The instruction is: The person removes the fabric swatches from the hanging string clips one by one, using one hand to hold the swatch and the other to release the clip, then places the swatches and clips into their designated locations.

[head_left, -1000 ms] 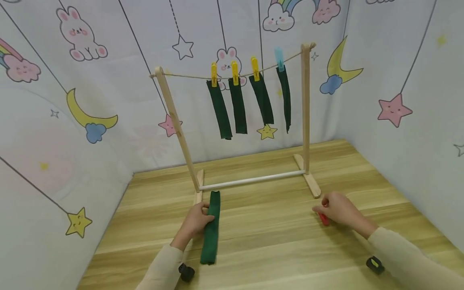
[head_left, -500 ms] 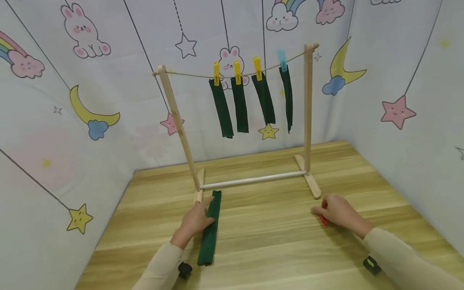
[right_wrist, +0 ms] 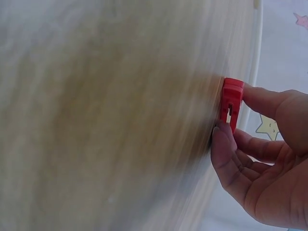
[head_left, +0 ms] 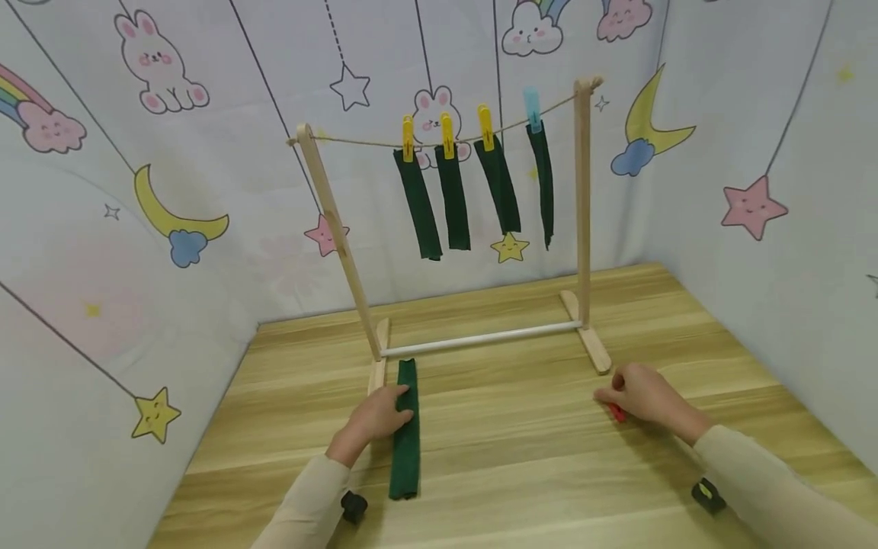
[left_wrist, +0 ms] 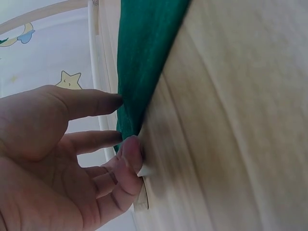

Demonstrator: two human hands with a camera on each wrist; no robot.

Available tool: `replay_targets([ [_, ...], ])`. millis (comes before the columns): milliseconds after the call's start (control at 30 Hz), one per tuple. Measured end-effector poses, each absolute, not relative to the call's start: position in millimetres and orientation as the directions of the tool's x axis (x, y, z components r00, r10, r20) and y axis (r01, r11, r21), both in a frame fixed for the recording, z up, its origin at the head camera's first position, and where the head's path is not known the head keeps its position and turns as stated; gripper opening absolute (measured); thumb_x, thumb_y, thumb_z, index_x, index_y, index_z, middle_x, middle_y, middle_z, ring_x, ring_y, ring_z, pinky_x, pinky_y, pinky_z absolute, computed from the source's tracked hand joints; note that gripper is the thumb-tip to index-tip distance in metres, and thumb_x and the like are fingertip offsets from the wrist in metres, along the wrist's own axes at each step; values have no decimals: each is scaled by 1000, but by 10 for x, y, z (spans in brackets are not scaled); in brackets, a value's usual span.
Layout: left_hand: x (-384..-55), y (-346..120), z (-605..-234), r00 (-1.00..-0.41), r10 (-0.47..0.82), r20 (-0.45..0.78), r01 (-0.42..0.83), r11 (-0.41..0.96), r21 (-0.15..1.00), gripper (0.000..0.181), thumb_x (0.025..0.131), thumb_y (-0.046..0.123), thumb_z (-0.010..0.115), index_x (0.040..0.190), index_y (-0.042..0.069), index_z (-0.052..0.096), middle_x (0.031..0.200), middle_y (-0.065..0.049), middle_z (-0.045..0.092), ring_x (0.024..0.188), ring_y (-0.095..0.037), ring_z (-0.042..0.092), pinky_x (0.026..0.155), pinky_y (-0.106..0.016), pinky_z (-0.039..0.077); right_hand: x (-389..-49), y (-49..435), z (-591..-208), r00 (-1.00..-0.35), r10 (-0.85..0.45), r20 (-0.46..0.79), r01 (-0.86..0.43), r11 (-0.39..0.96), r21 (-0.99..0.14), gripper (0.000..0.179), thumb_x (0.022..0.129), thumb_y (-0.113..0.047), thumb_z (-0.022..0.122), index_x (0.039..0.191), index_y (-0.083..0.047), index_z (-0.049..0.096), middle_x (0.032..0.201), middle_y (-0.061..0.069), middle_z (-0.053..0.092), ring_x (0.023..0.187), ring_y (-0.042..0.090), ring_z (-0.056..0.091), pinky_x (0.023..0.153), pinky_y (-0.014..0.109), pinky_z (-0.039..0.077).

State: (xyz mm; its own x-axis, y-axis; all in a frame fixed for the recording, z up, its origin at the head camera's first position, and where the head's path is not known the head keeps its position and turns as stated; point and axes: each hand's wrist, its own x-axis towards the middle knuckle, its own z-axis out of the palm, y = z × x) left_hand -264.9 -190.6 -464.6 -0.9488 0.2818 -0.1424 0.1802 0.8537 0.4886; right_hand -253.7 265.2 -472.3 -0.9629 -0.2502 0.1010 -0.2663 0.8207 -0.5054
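Closest to me, on the near side of the wooden stand (head_left: 583, 206), my cream sleeves (head_left: 306, 496) reach over the wood-grained bench (head_left: 514, 427), a small black device (head_left: 354, 506) beside each. Farther in, the green strip (head_left: 406, 461) lies flat and lengthwise on the bench, in front of the stand's left end, its far tip just beside the left foot. My left hand (head_left: 376, 416) is at the strip's left edge, thumb and forefinger spread apart with their tips touching the cloth. My right hand (head_left: 648, 394) is in front of the stand's right foot, pinching a red clothespin (head_left: 616, 412) between thumb and fingers; I cannot tell whether the clothespin touches the bench.

Beyond both hands, the stand's two posts rise from flat feet, joined low down by a white rod (head_left: 480, 338) and at the top by a thin cord (head_left: 366, 142). Four dark green strips (head_left: 453, 202) hang from the cord, closer to the stand's right post than its left. Yellow clothespins (head_left: 448, 137) hold three; a light blue clothespin (head_left: 533, 112) holds the one nearest the right post. Behind the stand hangs a white backdrop (head_left: 466, 53) printed with rabbits, moons and stars.
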Motion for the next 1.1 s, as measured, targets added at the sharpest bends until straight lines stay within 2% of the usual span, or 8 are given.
replay_targets([
  [100, -2649, -1912, -4663, -950, 275, -148, 173, 857, 485, 53, 95, 14, 69, 142, -4, 51, 93, -16, 67, 66, -18, 55, 65, -36, 47, -2539, 2663, -4749, -963, -250, 98, -264, 815, -517, 35, 89, -26, 77, 79, 6, 68, 68, 5, 64, 57, 14, 52, 54, 33, 48],
  [200, -2636, -1912, -4677, -947, 281, -157, 166, 844, 510, 54, 95, 14, 68, 143, -4, 50, 65, -3, 50, 52, -13, 39, 53, -30, 38, -2535, 2671, -4778, -965, -247, 94, -259, 811, -525, 33, 89, -25, 77, 78, 5, 68, 66, 4, 62, 55, 14, 51, 53, 32, 46],
  [367, -2631, -1904, -4691, -946, 289, -145, 172, 829, 533, 53, 95, 15, 68, 142, -5, 51, 59, 1, 45, 50, -11, 38, 48, -27, 33, -2544, 2690, -4784, -969, -235, 78, -240, 815, -527, 32, 91, -27, 75, 72, -3, 65, 60, -2, 55, 52, 12, 45, 49, 29, 39],
  [500, -2659, -1902, -4678, -953, 273, -130, 167, 833, 527, 55, 98, 24, 66, 142, -5, 50, 78, -10, 64, 62, -16, 54, 58, -35, 47, -2579, 2724, -4673, -980, -198, 35, -188, 839, -510, 43, 95, -34, 69, 60, -11, 59, 52, -7, 42, 48, 9, 34, 45, 26, 29],
  [567, -2691, -1902, -4651, -960, 258, -108, 164, 831, 531, 57, 99, 29, 65, 143, -4, 48, 88, -16, 67, 69, -19, 58, 64, -40, 50, -2613, 2737, -4565, -983, -184, 26, -172, 848, -501, 43, 96, -36, 67, 64, -9, 61, 55, -6, 45, 49, 10, 36, 46, 27, 30],
  [767, -2896, -1855, -4418, -980, 194, 30, 173, 779, 603, 59, 100, 31, 64, 145, -2, 46, 86, -15, 64, 55, -19, 53, 54, -38, 46, -2816, 2594, -4093, -971, -196, 135, -238, 818, -523, 38, 99, -34, 64, 90, 2, 71, 79, 7, 67, 66, 18, 59, 61, 40, 50],
  [933, -3160, -1745, -4068, -963, 170, 211, 268, 700, 662, 54, 102, 30, 61, 145, 1, 47, 122, -21, 60, 86, -29, 65, 72, -45, 54, -2981, 2266, -3574, -949, -217, 230, -311, 774, -552, 40, 100, -37, 62, 99, 1, 73, 92, 10, 71, 82, 25, 64, 73, 46, 53],
  [1100, -3401, -1582, -3661, -920, 109, 378, 369, 567, 736, 50, 102, 25, 59, 145, 3, 46, 131, -20, 54, 84, -31, 64, 69, -39, 54, -3098, 1905, -3033, -902, -225, 368, -415, 683, -601, 33, 100, -34, 63, 103, -1, 71, 94, 10, 70, 77, 24, 65, 67, 38, 53],
])
